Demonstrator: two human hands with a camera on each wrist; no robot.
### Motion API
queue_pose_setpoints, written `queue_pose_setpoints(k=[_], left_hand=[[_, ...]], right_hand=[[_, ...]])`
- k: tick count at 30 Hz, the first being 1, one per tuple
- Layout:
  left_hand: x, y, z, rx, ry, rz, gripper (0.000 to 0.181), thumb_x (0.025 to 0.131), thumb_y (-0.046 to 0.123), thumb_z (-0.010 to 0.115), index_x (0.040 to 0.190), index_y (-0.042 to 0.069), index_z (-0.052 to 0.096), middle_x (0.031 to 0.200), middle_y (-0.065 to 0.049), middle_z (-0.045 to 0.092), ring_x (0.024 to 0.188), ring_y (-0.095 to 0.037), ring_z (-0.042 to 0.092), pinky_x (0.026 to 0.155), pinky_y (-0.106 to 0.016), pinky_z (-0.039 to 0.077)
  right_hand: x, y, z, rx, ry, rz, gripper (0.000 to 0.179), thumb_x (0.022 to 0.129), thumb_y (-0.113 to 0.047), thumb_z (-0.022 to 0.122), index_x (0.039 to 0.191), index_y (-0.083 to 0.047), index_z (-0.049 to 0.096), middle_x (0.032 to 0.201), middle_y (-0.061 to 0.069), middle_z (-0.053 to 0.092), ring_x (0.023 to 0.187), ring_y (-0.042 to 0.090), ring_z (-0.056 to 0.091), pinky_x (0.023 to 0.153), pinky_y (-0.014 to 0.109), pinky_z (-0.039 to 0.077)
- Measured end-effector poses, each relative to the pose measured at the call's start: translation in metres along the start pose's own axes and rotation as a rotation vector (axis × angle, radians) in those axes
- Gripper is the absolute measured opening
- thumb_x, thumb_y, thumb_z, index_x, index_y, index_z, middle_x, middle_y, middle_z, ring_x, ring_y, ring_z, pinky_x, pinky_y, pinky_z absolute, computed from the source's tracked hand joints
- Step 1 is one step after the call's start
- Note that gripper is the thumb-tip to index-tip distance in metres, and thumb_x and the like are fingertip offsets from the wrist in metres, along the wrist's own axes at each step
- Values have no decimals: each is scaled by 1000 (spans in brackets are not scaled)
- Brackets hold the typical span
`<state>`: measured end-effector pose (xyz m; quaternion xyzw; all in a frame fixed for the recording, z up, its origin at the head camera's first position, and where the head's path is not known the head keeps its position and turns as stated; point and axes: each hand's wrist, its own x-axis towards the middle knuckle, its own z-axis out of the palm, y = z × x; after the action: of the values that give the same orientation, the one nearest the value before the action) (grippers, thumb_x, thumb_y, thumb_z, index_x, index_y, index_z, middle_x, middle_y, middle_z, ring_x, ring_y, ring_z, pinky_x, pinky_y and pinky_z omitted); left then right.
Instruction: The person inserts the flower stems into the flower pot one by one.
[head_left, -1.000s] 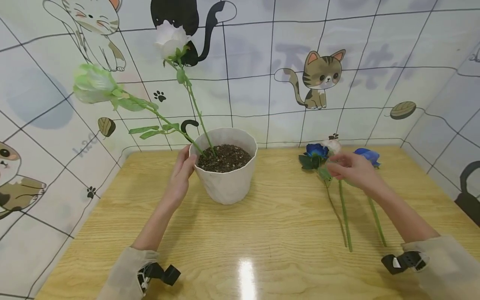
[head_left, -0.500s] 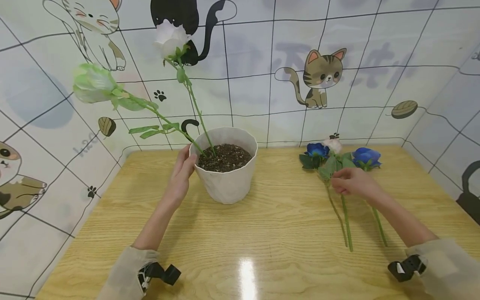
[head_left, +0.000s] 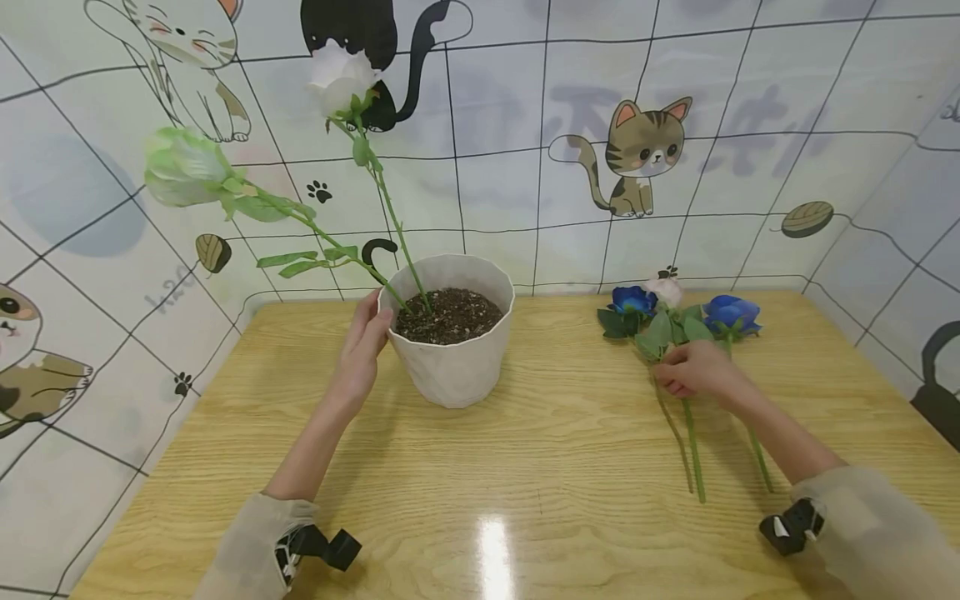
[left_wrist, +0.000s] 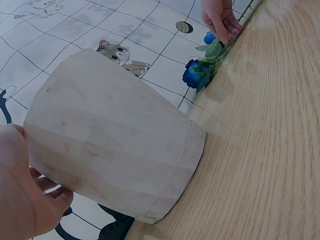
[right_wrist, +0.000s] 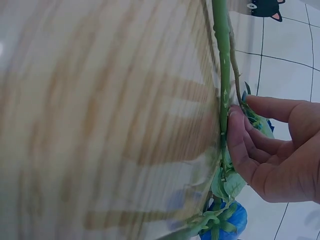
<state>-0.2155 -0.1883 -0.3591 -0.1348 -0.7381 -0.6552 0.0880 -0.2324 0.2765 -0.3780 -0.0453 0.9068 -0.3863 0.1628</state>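
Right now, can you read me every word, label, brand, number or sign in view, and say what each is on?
Nothing reads with certainty.
Small slanted marks, on the backdrop's left side: possibly "H20", too faint to be sure.
Large pale character-like shapes, on the backdrop behind the table: too blurred to read.
Pot: no lettering visible.

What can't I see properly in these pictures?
Potted stems' bottom ends: head view, hidden in soil.
Soil: left wrist view, hidden by the pot.
Middle lying stem's upper part: head view, behind the right hand.
Left hand: left wrist view, partly cut off by the left edge.
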Motion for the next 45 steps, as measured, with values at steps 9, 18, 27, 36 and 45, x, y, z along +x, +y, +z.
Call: queue_pose_setpoints(k=[9,18,27,36,45], left_hand=[[0,-1,0,-7,-4,2,52,110,30,35,156,6,29,158,-14,32,146,-26,30,122,-46,20],[-1,-1,0,-13,1,4,52,110,29,34,155,5,29,158,-14,31,145,-27,30,122,-46,20],[-1,0,1,-14,-10,5,52,110,29,34,156,5,28,158,-15,31,146,-26,28,122,-47,19],[1,-2,1,-11,-7,7,52,110,30,35,155,5,29,157,-15,33,145,-26,30,122,-46,20],[0,-2,0,-13,0,15,52,110,29,34,155,4,29,157,-15,33,144,-26,31,122,-47,21]], right_hand=[[4,1,3,4,16,36,29,97,-11,66,105,17,67,81,12,71,75,21,70,69,36,61],[1,-2,4,52,-5,42,29,98,-8,65,107,20,64,84,13,71,79,26,72,73,38,62],[-3,-5,2,74,2,-14,35,100,-16,62,113,16,64,85,8,71,81,21,69,79,35,57],[-5,-25,-1,253,78,-70,45,100,-17,63,125,20,55,96,13,72,80,15,72,82,32,60],[-9,-51,-11,253,155,-141,50,101,-28,65,127,14,57,108,15,71,85,11,73,84,19,55]])
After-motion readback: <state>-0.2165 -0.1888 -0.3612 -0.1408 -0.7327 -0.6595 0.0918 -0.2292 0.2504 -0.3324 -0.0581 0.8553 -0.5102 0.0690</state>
